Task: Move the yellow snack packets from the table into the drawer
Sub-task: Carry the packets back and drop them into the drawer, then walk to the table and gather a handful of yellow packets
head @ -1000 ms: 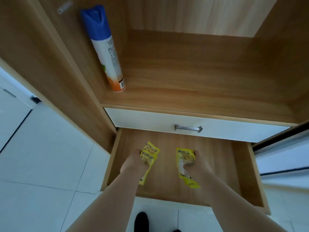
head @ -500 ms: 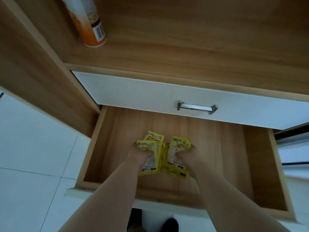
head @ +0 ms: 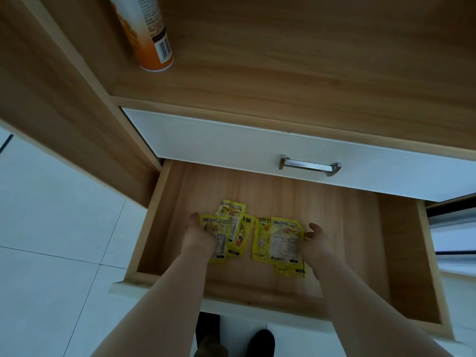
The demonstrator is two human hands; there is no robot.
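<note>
Inside open drawer (head: 401, 253), yellow packets (head: 278, 240) flat, both hands' fingers loosely apart, spray can (head: 146, 34) above.

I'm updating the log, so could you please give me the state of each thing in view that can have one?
Lower drawer: pulled open.
Upper drawer: closed.
Yellow snack packets: lying flat on the lower drawer's floor, in two overlapping clusters.
Left hand: resting on the left cluster.
Right hand: open, at the right cluster's edge.
Spray can: standing upright on the shelf.

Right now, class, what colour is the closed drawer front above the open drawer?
White, with a silver handle; head view.
</note>
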